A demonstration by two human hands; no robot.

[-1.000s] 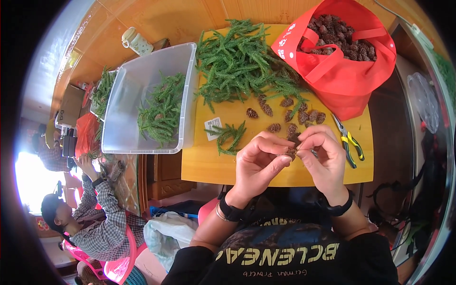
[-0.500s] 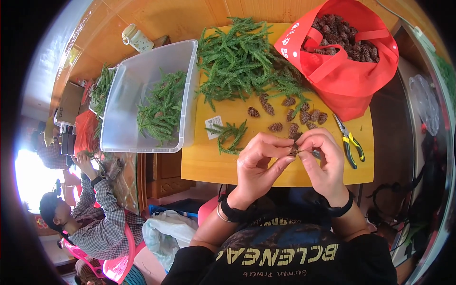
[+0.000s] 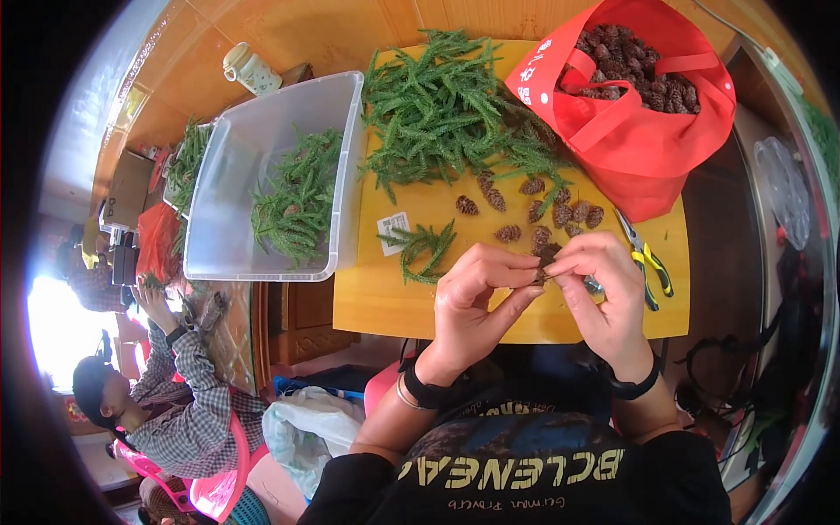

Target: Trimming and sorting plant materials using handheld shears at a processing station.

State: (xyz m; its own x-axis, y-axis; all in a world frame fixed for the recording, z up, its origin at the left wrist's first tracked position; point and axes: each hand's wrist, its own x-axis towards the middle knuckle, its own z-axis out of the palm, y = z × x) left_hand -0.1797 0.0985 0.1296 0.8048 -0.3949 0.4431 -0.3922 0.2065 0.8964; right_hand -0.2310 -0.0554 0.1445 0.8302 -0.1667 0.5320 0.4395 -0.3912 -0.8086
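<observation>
Near the front of the yellow table, my left hand (image 3: 477,296) and my right hand (image 3: 604,297) meet at the fingertips. Pinched between them is a small brown pine cone (image 3: 546,255), mostly covered by the fingers. Thin detail at its lower end is too small to make out. Just beyond lie several loose pine cones (image 3: 507,234). Left of my left hand is a short green artificial pine sprig (image 3: 426,249), beside a white printed tag (image 3: 394,234). Pliers (image 3: 647,262) with yellow and black handles rest right of my right hand. Something shiny shows partly under that hand.
A heap of green pine sprigs (image 3: 433,109) covers the table's far side. At the far right stands a red bag (image 3: 643,162) full of pine cones. A clear plastic bin (image 3: 227,219) with sprigs is at the left. Another person (image 3: 188,385) sits working farther left.
My right hand has shifted slightly to the right, and its fingers have turned a little at the pine cone. A shiny item under it shows more. My left hand has barely moved.
</observation>
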